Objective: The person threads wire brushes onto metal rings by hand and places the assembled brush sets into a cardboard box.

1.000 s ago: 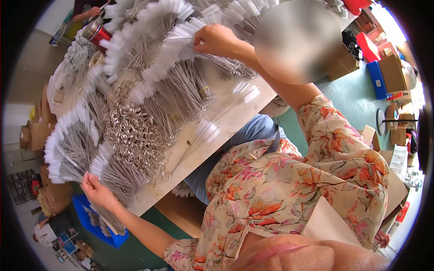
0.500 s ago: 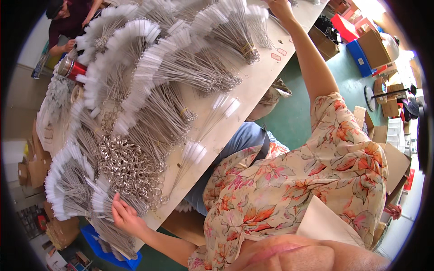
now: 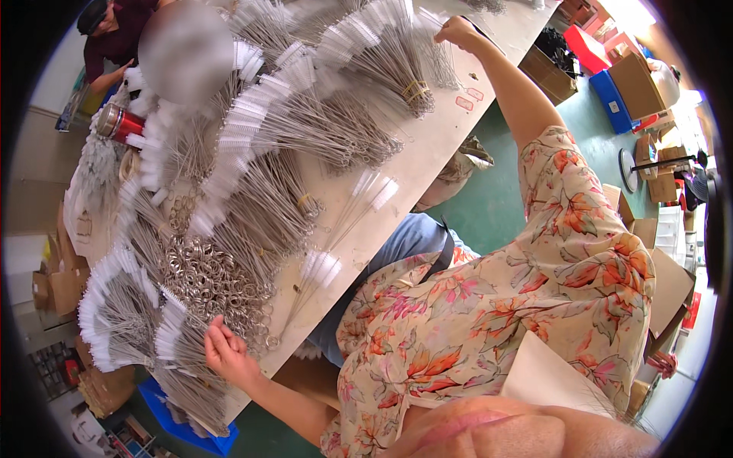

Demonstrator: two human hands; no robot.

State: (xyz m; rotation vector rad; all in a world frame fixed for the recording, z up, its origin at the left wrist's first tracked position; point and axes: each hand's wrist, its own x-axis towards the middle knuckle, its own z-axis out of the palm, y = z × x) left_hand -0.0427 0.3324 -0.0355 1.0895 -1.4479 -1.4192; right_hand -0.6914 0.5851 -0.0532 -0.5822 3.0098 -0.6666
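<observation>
At the near left edge of the table, my left hand (image 3: pixel 231 357) has its fingers curled together beside a heap of metal rings (image 3: pixel 210 278). Whatever is between those fingertips is too small to make out. Next to it lies a bundle of wire-handled brushes (image 3: pixel 175 324) with white bristles. My right hand (image 3: pixel 460 32) reaches to the far right, fingers bent and closed, by some upright brushes (image 3: pixel 440 65); anything in its grip is hidden. Between my hands, a few loose brushes (image 3: pixel 317 275) lie along the table's near edge.
Large fans of brushes (image 3: pixel 305 114) cover the table (image 3: pixel 389 172). A red flask (image 3: pixel 122 122) stands at the left. Across the table is another person (image 3: pixel 114 46), partly behind a blurred grey patch. A blue crate (image 3: pixel 202 439) sits below the left corner, boxes (image 3: pixel 550 69) at the right.
My left hand has shifted right and slightly up, its fingers drawing together at the rings. My right hand has come lower and toward the left, into fuller view. A grey blur now covers brushes at upper left.
</observation>
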